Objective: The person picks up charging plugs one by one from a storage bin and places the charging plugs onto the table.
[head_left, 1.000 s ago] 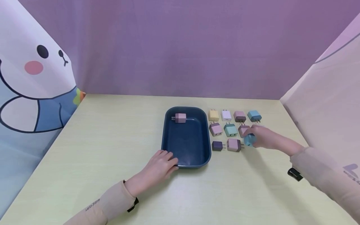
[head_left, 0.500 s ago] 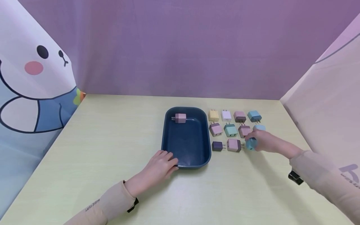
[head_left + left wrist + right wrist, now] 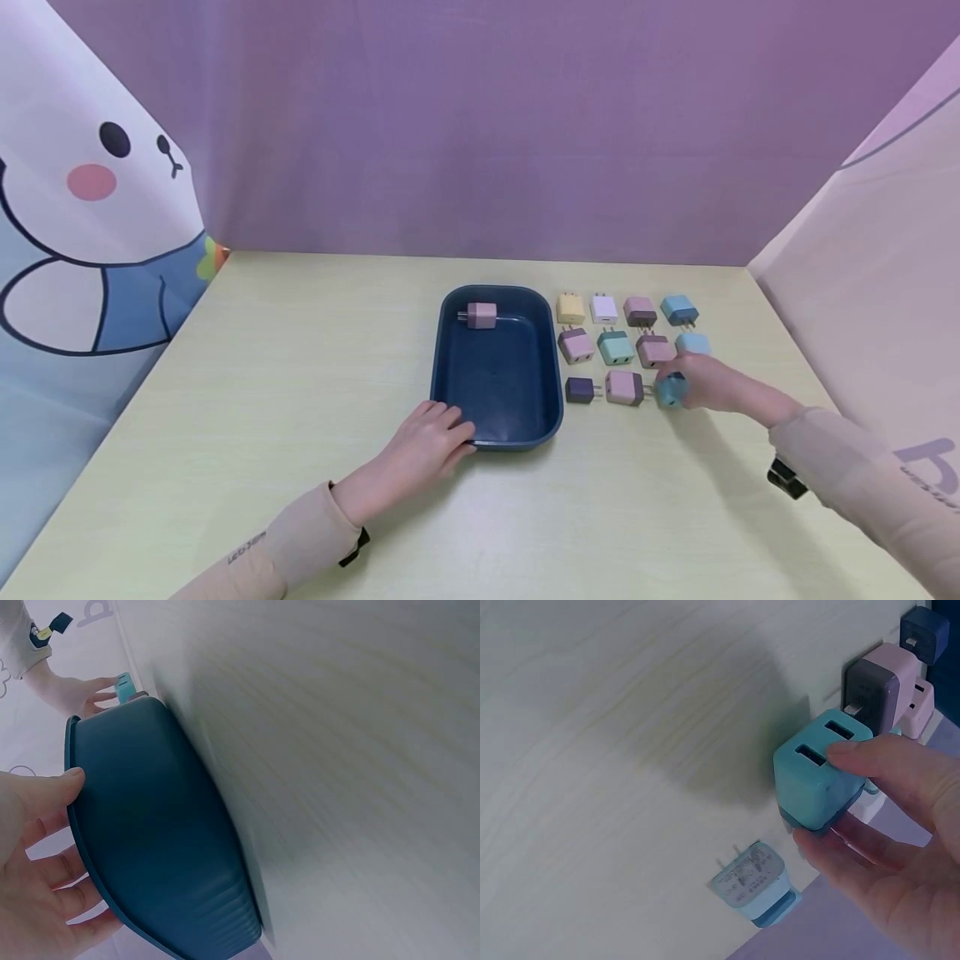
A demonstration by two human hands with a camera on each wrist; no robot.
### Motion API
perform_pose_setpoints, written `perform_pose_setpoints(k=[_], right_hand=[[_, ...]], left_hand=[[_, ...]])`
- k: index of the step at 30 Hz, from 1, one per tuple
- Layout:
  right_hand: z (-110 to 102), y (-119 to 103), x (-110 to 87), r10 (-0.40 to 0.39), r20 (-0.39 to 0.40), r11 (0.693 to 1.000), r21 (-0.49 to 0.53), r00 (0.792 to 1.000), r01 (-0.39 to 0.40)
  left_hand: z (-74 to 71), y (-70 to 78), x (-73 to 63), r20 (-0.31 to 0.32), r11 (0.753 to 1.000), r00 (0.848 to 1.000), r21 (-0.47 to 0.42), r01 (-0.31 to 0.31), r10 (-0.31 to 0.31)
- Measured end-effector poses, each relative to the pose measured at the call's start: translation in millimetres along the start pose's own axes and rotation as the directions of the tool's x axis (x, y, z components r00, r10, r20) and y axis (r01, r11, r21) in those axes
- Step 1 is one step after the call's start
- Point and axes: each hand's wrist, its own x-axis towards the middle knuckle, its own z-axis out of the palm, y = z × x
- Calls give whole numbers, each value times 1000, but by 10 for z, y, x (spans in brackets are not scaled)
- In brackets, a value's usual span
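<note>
My left hand [image 3: 427,437] holds the near left rim of a dark blue plastic tray [image 3: 498,443]; in the left wrist view the thumb lies on the rim's edge. A pink plug charger [image 3: 482,315] lies at the far end inside the tray. My right hand [image 3: 708,383] pinches a teal USB plug charger [image 3: 817,780] between thumb and fingers, its two ports facing the right wrist camera. It sits at the right end of the front row, beside a pink-and-grey charger [image 3: 624,387]. Whether it touches the table is hard to tell.
Right of the tray, chargers stand in rows: yellow [image 3: 570,309], white [image 3: 603,309], mauve [image 3: 641,311], blue [image 3: 678,309], mint green [image 3: 616,347], light blue [image 3: 692,343], dark purple [image 3: 579,389] and other pink ones. A purple cloth [image 3: 480,125] hangs behind the table.
My right hand has shifted slightly right and toward me with the teal charger, uncovering the light blue charger behind it. The left hand and tray have stayed put.
</note>
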Motion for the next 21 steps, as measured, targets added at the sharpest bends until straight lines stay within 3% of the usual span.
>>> perform_pose_setpoints(k=[9,21], right_hand=[[75,72,-1,17,7,1000,-22,1000,-17],[121,99,-10,-13,-29,999,-37,1000,12]], left_hand=[[17,-9,-9,-33,1000,999,6,-17,18],[9,-3,-7,-23,1000,1000,9,-18,18]])
